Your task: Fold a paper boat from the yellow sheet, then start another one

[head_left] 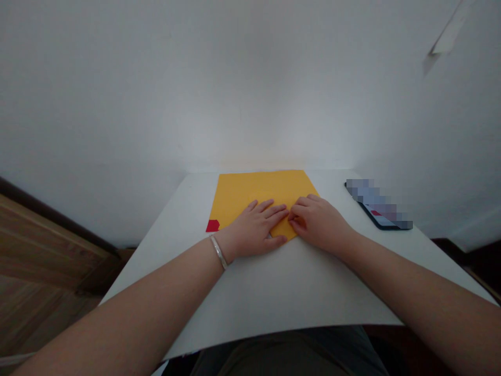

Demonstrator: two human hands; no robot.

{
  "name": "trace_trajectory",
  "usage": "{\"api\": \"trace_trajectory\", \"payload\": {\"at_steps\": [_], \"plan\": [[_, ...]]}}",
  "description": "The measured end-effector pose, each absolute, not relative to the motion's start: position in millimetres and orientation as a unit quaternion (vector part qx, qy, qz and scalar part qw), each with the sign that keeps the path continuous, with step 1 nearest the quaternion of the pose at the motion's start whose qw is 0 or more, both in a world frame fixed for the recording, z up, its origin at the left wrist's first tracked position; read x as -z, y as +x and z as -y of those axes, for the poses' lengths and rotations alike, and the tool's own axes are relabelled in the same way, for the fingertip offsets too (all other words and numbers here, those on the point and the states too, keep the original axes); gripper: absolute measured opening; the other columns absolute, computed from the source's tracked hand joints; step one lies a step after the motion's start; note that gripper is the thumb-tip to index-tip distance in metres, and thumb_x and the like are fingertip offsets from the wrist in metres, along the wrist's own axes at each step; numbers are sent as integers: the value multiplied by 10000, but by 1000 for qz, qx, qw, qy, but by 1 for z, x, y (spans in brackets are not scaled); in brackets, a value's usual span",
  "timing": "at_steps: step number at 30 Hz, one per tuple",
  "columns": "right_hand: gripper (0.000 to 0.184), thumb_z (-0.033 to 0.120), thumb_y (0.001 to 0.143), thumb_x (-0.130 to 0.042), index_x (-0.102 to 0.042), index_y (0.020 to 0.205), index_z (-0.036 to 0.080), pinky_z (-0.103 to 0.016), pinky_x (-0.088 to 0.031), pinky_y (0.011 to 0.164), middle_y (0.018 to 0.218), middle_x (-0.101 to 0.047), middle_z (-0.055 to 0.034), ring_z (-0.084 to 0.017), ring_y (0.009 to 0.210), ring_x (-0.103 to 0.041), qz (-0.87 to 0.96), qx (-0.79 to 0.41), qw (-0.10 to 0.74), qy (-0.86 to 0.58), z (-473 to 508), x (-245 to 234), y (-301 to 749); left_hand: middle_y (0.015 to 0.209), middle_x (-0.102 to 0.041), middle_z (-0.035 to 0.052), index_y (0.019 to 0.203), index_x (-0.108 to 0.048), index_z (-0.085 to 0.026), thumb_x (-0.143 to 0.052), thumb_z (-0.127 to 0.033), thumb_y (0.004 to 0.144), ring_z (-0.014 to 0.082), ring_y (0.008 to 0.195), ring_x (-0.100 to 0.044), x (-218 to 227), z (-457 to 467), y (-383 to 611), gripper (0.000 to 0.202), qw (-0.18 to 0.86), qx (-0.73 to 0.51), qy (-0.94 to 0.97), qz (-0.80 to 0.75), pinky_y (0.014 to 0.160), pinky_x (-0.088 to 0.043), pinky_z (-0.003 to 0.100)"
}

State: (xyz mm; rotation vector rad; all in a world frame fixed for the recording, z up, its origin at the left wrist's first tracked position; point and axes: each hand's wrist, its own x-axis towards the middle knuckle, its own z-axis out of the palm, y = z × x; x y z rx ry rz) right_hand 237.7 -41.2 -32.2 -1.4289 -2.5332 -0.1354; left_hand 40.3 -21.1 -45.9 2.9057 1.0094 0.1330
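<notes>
A yellow-orange paper sheet (258, 188) with 1 red corner (212, 225) lies flat at 12 o'clock on a white tabletop (164, 219). The left hand (254, 227) presses it with fingers spread; the right hand (317, 222), fingers together, touches its near tip, any pinch unclear. A phone (385, 209) at 2 o'clock has its screen blurred, unreadable.

Two hands: left hand (254, 228), right hand (319, 223). One yellow paper sheet (250, 193). One red paper piece (212, 225). One silver bangle (218, 252). One smartphone (385, 209). One white tabletop (164, 250).
</notes>
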Motion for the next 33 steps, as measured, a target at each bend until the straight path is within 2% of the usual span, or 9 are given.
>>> {"api": "trace_trajectory", "payload": {"at_steps": [4, 9, 15, 19, 24, 33], "plan": [[96, 241, 814, -529, -602, 833, 181, -295, -403, 693, 831, -647, -56, -178, 761, -553, 870, -32, 129, -474, 47, 34, 233, 1476, -376, 73, 1411, -371, -195, -338, -653, 872, 307, 1345, -313, 49, 19, 39, 709, 26, -61, 945, -321, 1101, -215, 482], [247, 365, 728, -651, -569, 875, 185, -281, -374, 633, 847, -642, -46, -172, 735, -538, 864, -90, 137, -476, 46, 36, 234, 1483, -358, 79, 1384, -408, -195, -419, -630, 837, 309, 1361, -282, 49, 17, 39, 699, 30, -50, 945, -323, 1113, -194, 465], [261, 408, 716, -662, -576, 846, 199, -264, -323, 567, 797, -631, -23, -152, 685, -522, 855, -106, 135, -490, 44, 34, 235, 1511, -303, 76, 1417, -342, -200, -412, -582, 851, 307, 1378, -243, 45, 15, 39, 686, 42, -3, 947, -319, 1116, -155, 480], [291, 424, 698, -681, -588, 861, 202, -265, -328, 574, 804, -636, -20, -151, 688, -524, 854, -113, 128, -492, 42, 35, 235, 1512, -300, 82, 1440, -287, -197, -415, -594, 843, 304, 1376, -243, 46, 14, 38, 728, 42, -5, 947, -318, 1115, -159, 472], [263, 422, 694, -679, -565, 779, 201, -264, -324, 564, 801, -636, -20, -147, 675, -517, 850, -126, 119, -497, 39, 35, 237, 1518, -286, 76, 1411, -348, -243, -377, -606, 861, 329, 1382, -223, 47, 13, 38, 659, 37, 8, 949, -312, 1103, -159, 510], [304, 456, 653, -700, -548, 746, 209, -255, -294, 520, 727, -616, 11, -124, 610, -485, 843, -142, 84, -512, 35, 30, 237, 1515, -288, 87, 1432, -308, -224, -382, -607, 862, 321, 1385, -215, 49, 12, 39, 690, 30, 5, 949, -313, 1107, -157, 511]]}}
